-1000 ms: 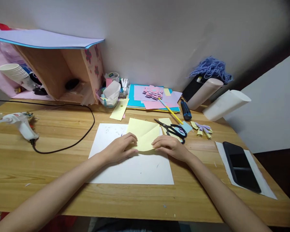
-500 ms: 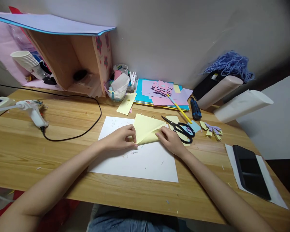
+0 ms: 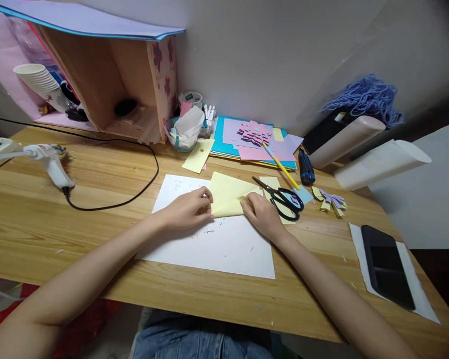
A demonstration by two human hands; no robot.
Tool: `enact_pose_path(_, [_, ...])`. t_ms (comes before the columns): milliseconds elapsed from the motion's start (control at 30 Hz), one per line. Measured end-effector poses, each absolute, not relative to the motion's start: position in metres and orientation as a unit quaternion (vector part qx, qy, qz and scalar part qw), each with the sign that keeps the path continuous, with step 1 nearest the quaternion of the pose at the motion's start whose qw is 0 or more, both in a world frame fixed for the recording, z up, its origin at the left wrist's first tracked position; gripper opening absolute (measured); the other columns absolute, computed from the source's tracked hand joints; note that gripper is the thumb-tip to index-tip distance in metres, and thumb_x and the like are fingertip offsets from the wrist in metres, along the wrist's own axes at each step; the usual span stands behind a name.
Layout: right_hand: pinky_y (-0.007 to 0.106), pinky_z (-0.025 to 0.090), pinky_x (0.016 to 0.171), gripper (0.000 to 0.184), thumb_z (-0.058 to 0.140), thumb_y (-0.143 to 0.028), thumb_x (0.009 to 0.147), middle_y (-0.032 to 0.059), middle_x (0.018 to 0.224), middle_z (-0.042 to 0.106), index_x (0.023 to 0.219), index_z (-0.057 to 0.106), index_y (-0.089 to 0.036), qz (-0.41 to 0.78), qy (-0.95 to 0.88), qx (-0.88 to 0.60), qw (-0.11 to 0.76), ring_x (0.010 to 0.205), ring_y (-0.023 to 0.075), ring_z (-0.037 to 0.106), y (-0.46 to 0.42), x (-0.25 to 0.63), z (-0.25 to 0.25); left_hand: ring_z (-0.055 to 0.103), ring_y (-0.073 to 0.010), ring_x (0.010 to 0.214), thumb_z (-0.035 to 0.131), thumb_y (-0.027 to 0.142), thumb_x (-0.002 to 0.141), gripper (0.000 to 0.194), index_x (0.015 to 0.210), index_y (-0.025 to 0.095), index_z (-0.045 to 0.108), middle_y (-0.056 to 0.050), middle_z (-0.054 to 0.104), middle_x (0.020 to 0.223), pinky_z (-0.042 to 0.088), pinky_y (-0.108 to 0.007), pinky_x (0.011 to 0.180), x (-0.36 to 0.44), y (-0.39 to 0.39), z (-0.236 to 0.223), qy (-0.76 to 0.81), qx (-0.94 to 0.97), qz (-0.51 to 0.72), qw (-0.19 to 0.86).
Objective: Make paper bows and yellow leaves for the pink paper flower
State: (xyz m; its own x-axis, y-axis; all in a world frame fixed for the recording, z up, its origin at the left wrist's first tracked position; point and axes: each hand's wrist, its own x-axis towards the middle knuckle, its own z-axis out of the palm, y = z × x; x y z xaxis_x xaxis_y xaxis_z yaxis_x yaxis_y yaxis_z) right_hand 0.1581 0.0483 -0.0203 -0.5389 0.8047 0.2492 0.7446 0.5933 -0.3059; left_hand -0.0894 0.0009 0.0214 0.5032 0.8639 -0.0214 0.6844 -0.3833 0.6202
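Observation:
A yellow sheet of paper (image 3: pixel 230 192) lies partly folded over, its near edge turned up toward the far side. My left hand (image 3: pixel 194 207) pinches its near left corner between thumb and curled fingers. At the near right, my right hand (image 3: pixel 261 212) grips the folded edge, its fingertips closed on the paper. Underneath is a larger white sheet (image 3: pixel 217 249) with small pen marks. Black-handled scissors (image 3: pixel 280 199) lie right beside my right hand, on top of pale yellow paper pieces.
At the left are a white glue gun (image 3: pixel 50 164) with a black cord and an open box (image 3: pixel 164 89). Colored papers (image 3: pixel 230 132) with a pink cutout, a blue cutter (image 3: pixel 306 168), a paper bow (image 3: pixel 331 200) and a phone (image 3: pixel 387 267) stand around the right and back.
The near edge of the yellow paper has been folded up and over. My right hand has closed on that edge, while my left has stayed at the left corner. The camera view has shifted.

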Motion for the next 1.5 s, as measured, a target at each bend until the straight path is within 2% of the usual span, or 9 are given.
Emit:
enact_pose_path(233, [0.028,0.034,0.062,0.016,0.040,-0.022,0.087,0.0032,0.069,0.052,0.071,0.037,-0.022,0.067,-0.875,-0.441,0.190,0.067,0.0185,0.049,0.0486,0.1574,-0.0222,0.053,-0.0120,0.069,0.046,0.036,0.084,0.027,0.075,0.016,0.061,-0.006,0.051,0.111,0.042,-0.028,0.066,-0.0893,0.0019,0.0210,0.481,0.814,0.136,0.294])
enact_pose_path(467, [0.027,0.033,0.059,0.017,0.042,-0.021,0.085,0.0018,0.067,0.050,0.069,0.036,-0.022,0.082,-0.866,-0.451,0.200,0.064,0.0170,0.049,0.0464,0.1570,-0.0190,0.049,-0.0227,0.095,0.063,0.039,0.072,0.027,0.057,0.017,0.059,-0.006,0.055,0.100,0.041,-0.036,0.080,-0.0859,0.0016,0.0166,0.543,0.792,0.172,0.219])
enact_pose_path(667, [0.026,0.034,0.058,0.014,0.044,-0.022,0.083,0.0012,0.067,0.052,0.071,0.039,-0.021,0.101,-0.855,-0.461,0.215,0.062,0.0156,0.049,0.0453,0.1568,-0.0184,0.047,-0.0233,0.098,0.067,0.039,0.067,0.026,0.053,0.018,0.060,-0.006,0.055,0.101,0.041,-0.038,0.083,-0.0865,0.0026,0.0119,0.563,0.770,0.185,0.238])
enact_pose_path(1000, [0.027,0.034,0.058,0.015,0.042,-0.021,0.086,0.0027,0.068,0.054,0.071,0.039,-0.021,0.085,-0.856,-0.464,0.213,0.062,0.0166,0.049,0.0445,0.1552,-0.0196,0.045,-0.0240,0.100,0.063,0.035,0.068,0.024,0.052,0.018,0.059,-0.006,0.054,0.102,0.042,-0.039,0.084,-0.0855,0.0018,0.0123,0.572,0.764,0.180,0.238])
enact_pose_path(1500, [0.029,0.035,0.061,0.018,0.037,-0.026,0.090,0.0054,0.071,0.055,0.074,0.041,-0.021,0.048,-0.862,-0.464,0.196,0.067,0.0195,0.052,0.0450,0.1555,-0.0242,0.045,-0.0238,0.098,0.062,0.041,0.072,0.030,0.054,0.017,0.057,-0.006,0.054,0.101,0.042,-0.038,0.079,-0.0870,0.0004,0.0165,0.570,0.776,0.149,0.225])
